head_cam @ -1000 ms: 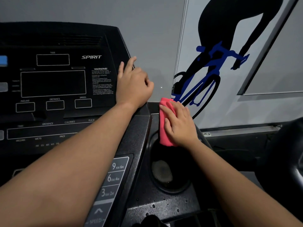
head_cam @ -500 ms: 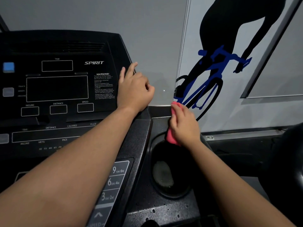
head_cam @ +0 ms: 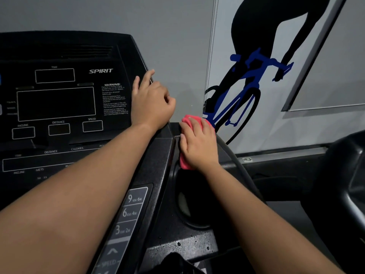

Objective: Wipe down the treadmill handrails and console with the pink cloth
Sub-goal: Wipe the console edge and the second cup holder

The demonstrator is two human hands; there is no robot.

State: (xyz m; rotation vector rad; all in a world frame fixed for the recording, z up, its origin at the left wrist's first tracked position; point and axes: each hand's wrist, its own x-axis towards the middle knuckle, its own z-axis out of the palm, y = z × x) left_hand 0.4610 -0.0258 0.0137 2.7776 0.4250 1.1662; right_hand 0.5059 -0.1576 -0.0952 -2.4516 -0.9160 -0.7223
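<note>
Right grip [head_cam: 199, 143] lies flat on the pink cloth [head_cam: 184, 165], fingers straight and close together, pressing it down. Nearest: both bare forearms, then grey speed keys [head_cam: 128, 214] marked 9, 6, 3 on a slanted strip. Beside them is a speckled black plastic tray with a round, deep cup holder [head_cam: 193, 206]. Cloth sits at the cup holder's far rim, just right of the console's right edge. It is soft and bunched, long axis running near to far; one end shows under the wrist, the other past the fingertips. A curved dark handrail [head_cam: 237, 161] passes just right of that hand. Left grip [head_cam: 152, 103] rests on the right edge of the console [head_cam: 59, 103], two fingers straight, the rest loosely curled, holding nothing. Console is matte black with blank display boxes and SPIRIT lettering. Behind it is a plain grey wall [head_cam: 173, 36] with a black and blue cyclist graphic [head_cam: 246, 76].
</note>
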